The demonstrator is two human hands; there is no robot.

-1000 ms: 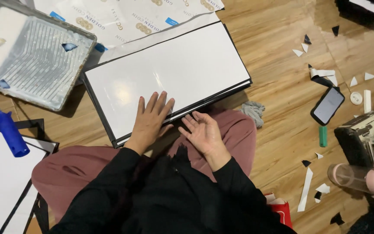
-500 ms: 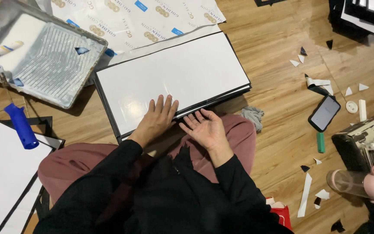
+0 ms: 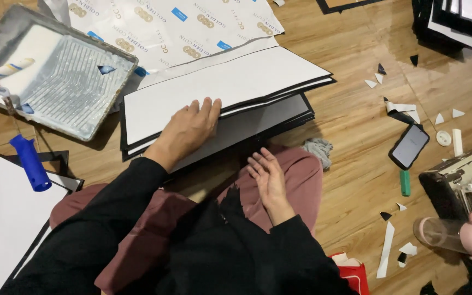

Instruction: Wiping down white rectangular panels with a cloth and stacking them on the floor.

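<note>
Since the earlier frames, the large white board with black edging (image 3: 219,87) had been raised at its near edge; it no longer lay flat on the dark stack beneath (image 3: 258,123). The left hand (image 3: 189,128) lay flat on the upper panel, fingers extended over its edge, lifting it like a cover. The right hand (image 3: 269,177) rested open and empty, fingers loosely spread, on the pink-clad knee. The board sat on the wooden floor (image 3: 356,109), beside the grey paint tray (image 3: 83,82). A blue-handled roller (image 3: 28,161) lay to the left, apart from both hands. The opened gap indicated that the panels were being separated.
</note>
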